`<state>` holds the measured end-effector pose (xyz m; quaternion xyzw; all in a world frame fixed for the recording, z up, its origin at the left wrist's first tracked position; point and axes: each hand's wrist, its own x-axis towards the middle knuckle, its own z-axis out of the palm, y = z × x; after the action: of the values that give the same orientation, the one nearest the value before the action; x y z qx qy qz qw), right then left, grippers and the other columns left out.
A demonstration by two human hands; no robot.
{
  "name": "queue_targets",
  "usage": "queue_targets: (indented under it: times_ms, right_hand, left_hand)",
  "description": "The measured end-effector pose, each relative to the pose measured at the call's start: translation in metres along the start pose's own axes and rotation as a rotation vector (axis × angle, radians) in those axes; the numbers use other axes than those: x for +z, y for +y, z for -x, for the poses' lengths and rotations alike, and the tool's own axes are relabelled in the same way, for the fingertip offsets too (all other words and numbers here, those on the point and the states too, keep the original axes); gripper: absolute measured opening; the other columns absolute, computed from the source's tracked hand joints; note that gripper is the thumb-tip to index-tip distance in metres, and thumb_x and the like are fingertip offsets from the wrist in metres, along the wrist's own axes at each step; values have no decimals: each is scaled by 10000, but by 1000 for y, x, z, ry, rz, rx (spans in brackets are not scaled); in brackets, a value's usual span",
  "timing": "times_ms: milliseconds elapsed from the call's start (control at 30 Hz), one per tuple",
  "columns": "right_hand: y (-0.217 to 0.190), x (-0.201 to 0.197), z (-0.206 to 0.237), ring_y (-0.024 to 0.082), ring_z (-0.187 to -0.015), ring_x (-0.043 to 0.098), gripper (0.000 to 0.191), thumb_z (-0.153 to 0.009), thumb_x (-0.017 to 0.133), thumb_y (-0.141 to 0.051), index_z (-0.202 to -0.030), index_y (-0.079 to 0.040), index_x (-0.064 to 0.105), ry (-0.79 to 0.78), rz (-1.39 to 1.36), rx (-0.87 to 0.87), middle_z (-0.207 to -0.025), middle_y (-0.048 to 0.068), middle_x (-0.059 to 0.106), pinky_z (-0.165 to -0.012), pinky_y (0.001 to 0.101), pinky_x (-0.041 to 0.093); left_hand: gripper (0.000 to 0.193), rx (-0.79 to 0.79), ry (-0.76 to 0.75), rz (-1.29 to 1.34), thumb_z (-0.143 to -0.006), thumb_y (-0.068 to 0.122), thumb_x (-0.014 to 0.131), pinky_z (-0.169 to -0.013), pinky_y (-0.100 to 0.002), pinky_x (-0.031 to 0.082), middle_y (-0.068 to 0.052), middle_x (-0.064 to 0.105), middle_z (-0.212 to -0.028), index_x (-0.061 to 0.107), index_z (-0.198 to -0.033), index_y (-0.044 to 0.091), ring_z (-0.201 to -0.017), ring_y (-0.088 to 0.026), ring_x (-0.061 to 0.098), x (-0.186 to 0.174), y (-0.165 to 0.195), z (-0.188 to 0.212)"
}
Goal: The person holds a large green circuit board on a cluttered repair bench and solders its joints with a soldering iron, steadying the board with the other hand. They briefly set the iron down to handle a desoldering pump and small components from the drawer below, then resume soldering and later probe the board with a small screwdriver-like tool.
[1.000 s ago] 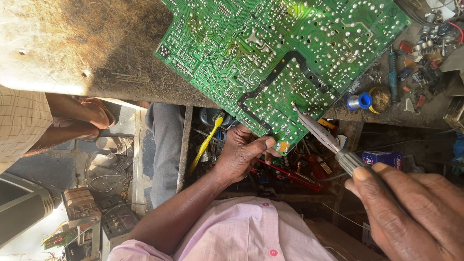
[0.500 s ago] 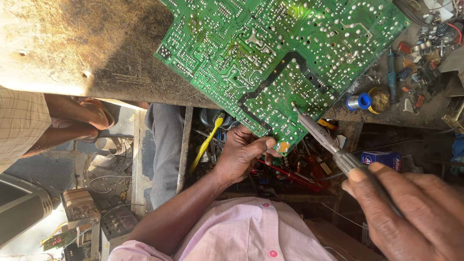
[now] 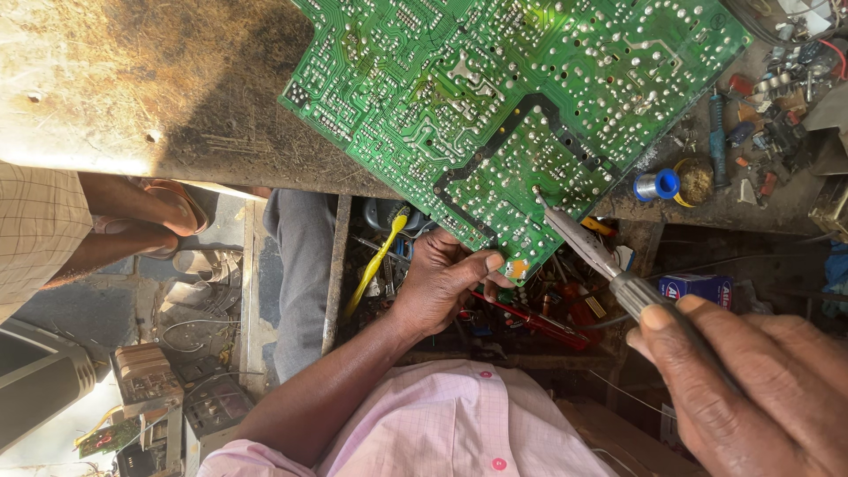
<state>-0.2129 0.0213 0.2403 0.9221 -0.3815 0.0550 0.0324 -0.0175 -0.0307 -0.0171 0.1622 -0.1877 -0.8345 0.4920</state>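
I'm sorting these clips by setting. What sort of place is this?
Most likely an electronics repair workshop. A green circuit board lies solder side up on a worn workbench, the right hand holds a soldering iron to it, and small parts and tools litter the bench.

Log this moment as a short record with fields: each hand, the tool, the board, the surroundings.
left hand: grips the near edge of the circuit board, thumb on its corner
right hand: holds the soldering iron
tool tip: on the solder side of the board, near its lower edge
board: green, solder side up, overhanging the worn workbench
nearby: solder spool on the bench; yellow-handled tool below
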Motion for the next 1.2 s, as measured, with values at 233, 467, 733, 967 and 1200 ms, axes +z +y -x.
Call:
queue_targets:
  times_ms: [233, 467, 733, 967, 1200]
  right_hand:
    - [-9, 0, -1, 321, -861, 741, 386, -805, 817, -99, -1146, 20, 682, 33, 24, 96, -930, 248, 711, -695, 393, 637]
    - [-10, -2, -1, 322, -873, 745, 416, -801, 827, -107, -1169, 15, 677, 24, 15, 106, -947, 243, 709, -700, 407, 642]
    - [-9, -1, -4, 315, -879, 748, 419, -811, 835, -83, -1181, 26, 672, 42, -26, 82, -960, 248, 707, -703, 393, 649]
    - [-14, 1, 0, 306, -850, 740, 412, -798, 839, -80, -1165, 23, 681, 49, -5, 162, -956, 243, 708, -677, 393, 634]
    - [-11, -4, 1, 296, -864, 740, 462, -793, 847, -106, -1201, 21, 670, -8, -3, 114, -957, 241, 701, -677, 390, 643]
  left_hand:
    - [160, -6, 11, 0, -952, 25, 758, -604, -307, 607, -143, 758, -999, 704, -1100, -5, -815, -225, 768, 0, 0, 1]
    - [151, -11, 16, 5, -952, 20, 758, -596, -307, 604, -141, 755, -991, 703, -1090, -12, -812, -232, 771, 1, -1, 0]
    - [150, -14, 15, 9, -953, 17, 756, -600, -306, 605, -138, 754, -991, 700, -1091, -6, -815, -230, 770, 1, -1, 0]
    - [151, -6, 14, -3, -959, 19, 747, -603, -308, 607, -138, 754, -993, 696, -1099, 0, -822, -225, 770, 1, -1, 0]
    - [157, 0, 7, -6, -958, 29, 752, -614, -314, 606, -141, 755, -994, 694, -1101, 0, -825, -220, 767, 4, 0, 2]
